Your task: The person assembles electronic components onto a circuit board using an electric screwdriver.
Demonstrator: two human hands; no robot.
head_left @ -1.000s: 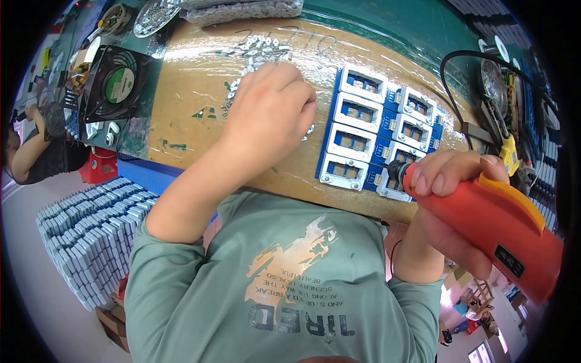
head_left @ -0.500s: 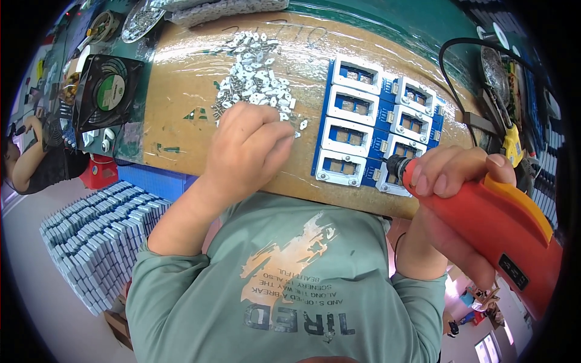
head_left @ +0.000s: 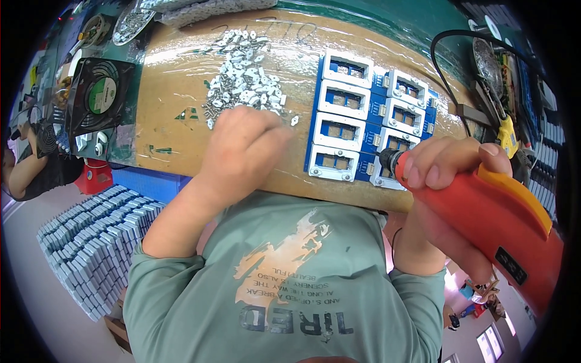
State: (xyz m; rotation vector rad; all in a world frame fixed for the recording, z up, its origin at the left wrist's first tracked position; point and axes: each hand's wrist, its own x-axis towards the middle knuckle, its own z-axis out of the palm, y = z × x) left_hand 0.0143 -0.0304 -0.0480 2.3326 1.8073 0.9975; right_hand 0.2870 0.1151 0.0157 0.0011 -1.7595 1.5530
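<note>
Looking down in the head view, I have my two hands well apart. My right hand (head_left: 449, 162) is wrapped round a red power screwdriver (head_left: 481, 212), at the near right of the blue panel (head_left: 371, 132). Its black chuck (head_left: 390, 158) points in over the panel's near right portion; I cannot tell whether the bit touches anything. White frames (head_left: 345, 84) sit on the panel in two columns, each with a rectangular opening.

My left hand (head_left: 243, 148) is to the left of the panel, fingers curled in; I cannot tell whether it pinches something. Just beyond it, also left of the panel, spreads a pile of small white pieces (head_left: 249, 78), with metal screws (head_left: 216, 100) along its left side. One loose white piece (head_left: 295, 121) lies between that pile and the panel. Farther left of the panel stands a black fan (head_left: 100, 97). A yellow-handled tool (head_left: 508, 138) is to the panel's right.
</note>
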